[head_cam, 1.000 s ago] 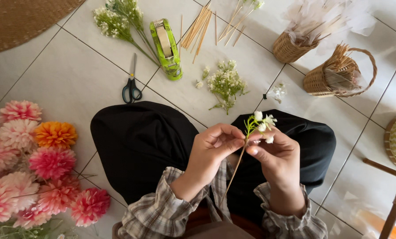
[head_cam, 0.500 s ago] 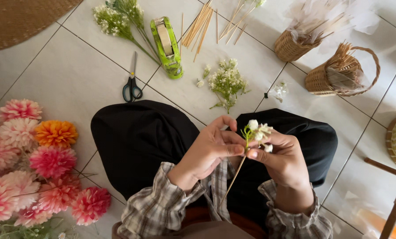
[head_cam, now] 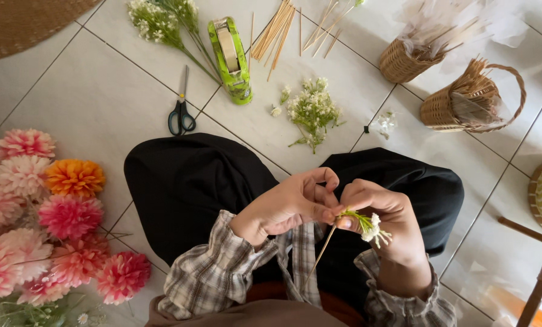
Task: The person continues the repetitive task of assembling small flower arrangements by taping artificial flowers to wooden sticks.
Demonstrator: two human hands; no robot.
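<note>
Over our lap, our left hand (head_cam: pixel 286 206) pinches a thin wooden stick (head_cam: pixel 320 254) while our right hand (head_cam: pixel 383 212) closes around a white flower sprig (head_cam: pixel 368 225) at its top; more sticks (head_cam: pixel 274 30) and sprigs (head_cam: pixel 312 112) lie unused far ahead.

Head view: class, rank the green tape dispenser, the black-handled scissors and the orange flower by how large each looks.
1. Green tape dispenser, the longest.
2 and 3. Orange flower and black-handled scissors: unsure; the flower is wider and fuller, the scissors longer but thin, and the flower lies nearer the camera.
</note>
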